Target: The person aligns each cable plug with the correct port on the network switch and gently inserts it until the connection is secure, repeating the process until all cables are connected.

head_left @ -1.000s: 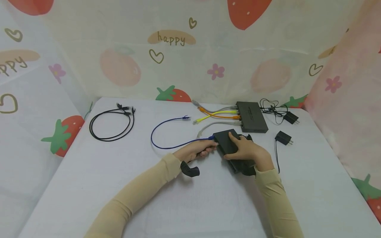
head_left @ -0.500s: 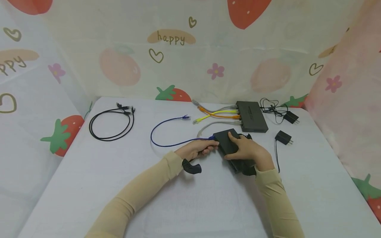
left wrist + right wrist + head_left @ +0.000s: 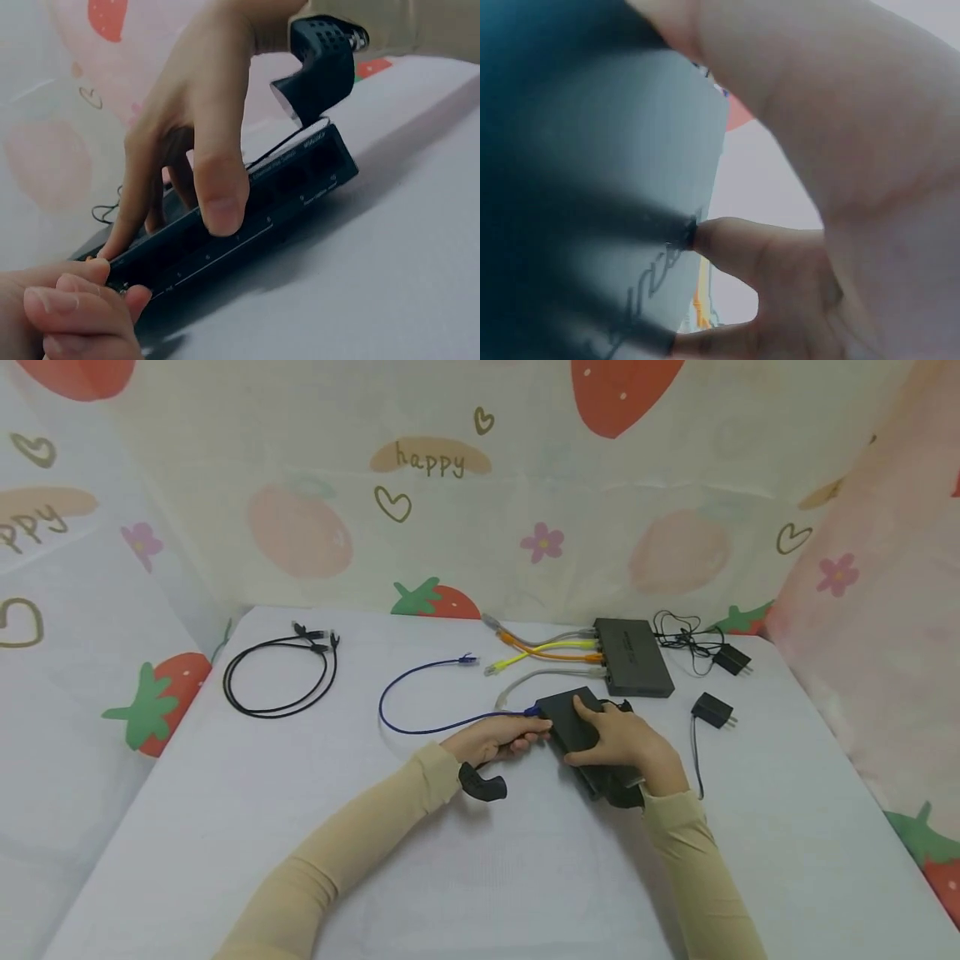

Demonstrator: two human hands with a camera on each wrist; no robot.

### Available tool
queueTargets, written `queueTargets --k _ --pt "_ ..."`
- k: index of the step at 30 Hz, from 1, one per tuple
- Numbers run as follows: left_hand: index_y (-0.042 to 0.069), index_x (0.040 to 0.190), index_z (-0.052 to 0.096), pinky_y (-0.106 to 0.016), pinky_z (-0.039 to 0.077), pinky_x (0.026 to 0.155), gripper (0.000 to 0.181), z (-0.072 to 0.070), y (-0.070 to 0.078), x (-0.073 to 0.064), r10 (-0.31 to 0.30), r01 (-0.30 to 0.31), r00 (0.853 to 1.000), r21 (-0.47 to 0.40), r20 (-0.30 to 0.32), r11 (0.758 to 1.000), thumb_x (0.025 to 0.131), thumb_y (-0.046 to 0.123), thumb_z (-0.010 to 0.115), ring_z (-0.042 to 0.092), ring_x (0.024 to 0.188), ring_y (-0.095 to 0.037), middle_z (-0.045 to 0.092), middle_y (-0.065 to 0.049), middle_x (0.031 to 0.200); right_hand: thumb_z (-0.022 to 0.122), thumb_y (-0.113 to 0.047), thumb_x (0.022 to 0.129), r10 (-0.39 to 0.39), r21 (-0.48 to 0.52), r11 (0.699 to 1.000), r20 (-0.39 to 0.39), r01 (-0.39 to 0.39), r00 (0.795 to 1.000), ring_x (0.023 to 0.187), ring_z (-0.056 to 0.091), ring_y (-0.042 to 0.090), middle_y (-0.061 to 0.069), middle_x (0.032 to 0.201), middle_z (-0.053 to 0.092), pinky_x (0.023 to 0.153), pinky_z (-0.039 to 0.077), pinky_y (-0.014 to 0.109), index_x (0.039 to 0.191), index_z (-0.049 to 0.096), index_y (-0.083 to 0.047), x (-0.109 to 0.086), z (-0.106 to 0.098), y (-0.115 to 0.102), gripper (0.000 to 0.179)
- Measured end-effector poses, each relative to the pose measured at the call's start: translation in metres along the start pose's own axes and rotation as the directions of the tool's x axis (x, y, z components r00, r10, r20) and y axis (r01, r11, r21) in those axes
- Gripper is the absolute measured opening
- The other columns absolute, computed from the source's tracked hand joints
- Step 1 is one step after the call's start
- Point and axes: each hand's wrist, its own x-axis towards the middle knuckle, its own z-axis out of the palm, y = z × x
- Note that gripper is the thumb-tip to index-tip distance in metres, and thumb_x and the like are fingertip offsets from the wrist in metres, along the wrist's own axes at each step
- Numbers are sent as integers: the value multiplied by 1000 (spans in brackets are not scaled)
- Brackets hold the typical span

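A black network switch (image 3: 567, 703) is tilted up off the white table in the head view. My right hand (image 3: 630, 742) grips it across the top, thumb on the near edge and fingers over the far side. Its row of numbered ports faces left in the left wrist view. A blue network cable (image 3: 380, 700) runs to the switch's far left corner. There my left hand (image 3: 497, 737), fingers curled, pinches the cable's plug (image 3: 532, 711) against a port; the fingers partly hide the contact. The cable's other plug (image 3: 468, 660) lies loose on the table.
Behind stands a second dark switch (image 3: 633, 656) with grey, yellow and orange cables (image 3: 558, 652) on its left. To its right lie two power adapters (image 3: 731, 659) with thin leads. A coiled black cable (image 3: 238, 700) rests at the table's far left.
Both hands and the held switch stay nearly still. My left hand has shifted slightly right, and the blue cable's loop has moved slightly.
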Motion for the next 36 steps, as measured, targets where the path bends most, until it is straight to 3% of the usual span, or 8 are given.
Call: queueTargets --k 9,13,16,21,27,32,36 --pt "4 98 60 -12 32 42 27 -5 -1 -4 -11 10 996 12 87 1000 95 30 53 36 45 1 45 6 59 63 -65 72 15 8 1000 -3 -15 1000 117 45 47 33 138 34 91 40 57 148 18 -16 -1 0 -3 101" --pt "5 103 61 -14 31 44 33 -10 -2 -8 0 -16 993 137 117 990 95 36 50 35 48 -1 45 6 62 64 -64 72 10 -9 1000 -20 -10 1000 115 47 48 34 135 37 90 40 57 148 20 -14 -1 1 -5 101" --pt "7 103 64 -17 30 46 36 -14 -4 -11 25 -60 991 277 129 959 96 38 47 36 49 -3 46 6 64 64 -64 72 15 -16 1000 -25 -16 1000 114 47 49 35 134 38 90 40 57 148 21 -14 -2 0 -6 100" --pt "8 102 66 -19 33 46 35 -18 -8 -18 84 -130 989 466 117 875 98 34 43 40 48 -6 49 4 61 63 -64 73 25 -30 999 -24 -26 999 114 47 50 35 134 37 90 41 58 148 20 -14 -2 1 -7 100" --pt "5 106 63 -19 31 44 31 -25 -12 -39 174 -223 975 623 139 750 100 26 41 35 42 -6 45 4 56 63 -65 72 41 -39 998 -16 -42 999 113 47 51 36 134 36 89 41 58 148 19 -15 -1 2 -10 101" --pt "5 107 62 -21 33 51 28 -33 -17 -59 259 -262 958 744 123 614 99 23 42 39 48 -8 45 3 56 64 -64 72 44 -44 998 -18 -45 999 112 47 51 37 133 36 89 41 58 148 20 -14 -2 1 -12 101" --pt "13 105 63 -26 38 62 25 -34 -22 -74 343 -181 939 870 14 459 98 27 44 47 65 -11 54 3 73 63 -65 72 41 -68 997 -40 -43 998 107 50 50 37 130 39 85 43 57 148 21 -12 0 2 -13 101"
